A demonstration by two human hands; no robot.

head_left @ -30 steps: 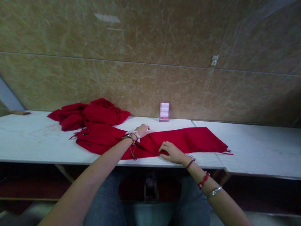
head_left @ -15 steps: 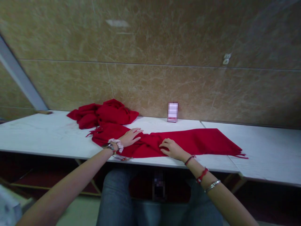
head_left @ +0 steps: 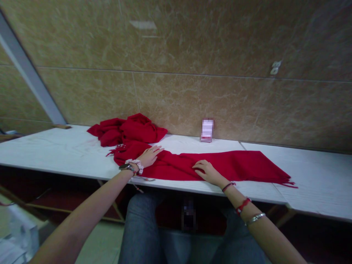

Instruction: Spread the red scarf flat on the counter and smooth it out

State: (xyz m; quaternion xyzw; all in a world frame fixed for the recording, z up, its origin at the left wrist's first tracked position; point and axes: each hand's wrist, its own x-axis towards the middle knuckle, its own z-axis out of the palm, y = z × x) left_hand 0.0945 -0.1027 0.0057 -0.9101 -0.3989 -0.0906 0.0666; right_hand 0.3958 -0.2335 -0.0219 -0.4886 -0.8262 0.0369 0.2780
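Note:
A long red scarf (head_left: 236, 165) with fringed ends lies stretched from left to right along the white counter, wrinkled around its middle. My left hand (head_left: 150, 157) rests flat on its left part, fingers stretched out. On the middle of the scarf, my right hand (head_left: 209, 171) touches the cloth with bent fingers, thumb and fingers apart. Fringe shows at the scarf's right tip and also near its left end. Behind that left end sits a crumpled heap of red cloth (head_left: 134, 129), close against or touching the scarf.
The white counter (head_left: 316, 176) runs along a brown marbled wall (head_left: 192, 99). A blurred-out upright object, perhaps a phone (head_left: 207, 130), leans by the wall. Dark open shelves (head_left: 63, 198) lie under the counter. A wooden piece (head_left: 62, 127) sits at the back left.
The view has shifted slightly, so everything sits a little further right. My left hand has slid left over the scarf, and the cloth there looks flatter. My right hand stays about where it was.

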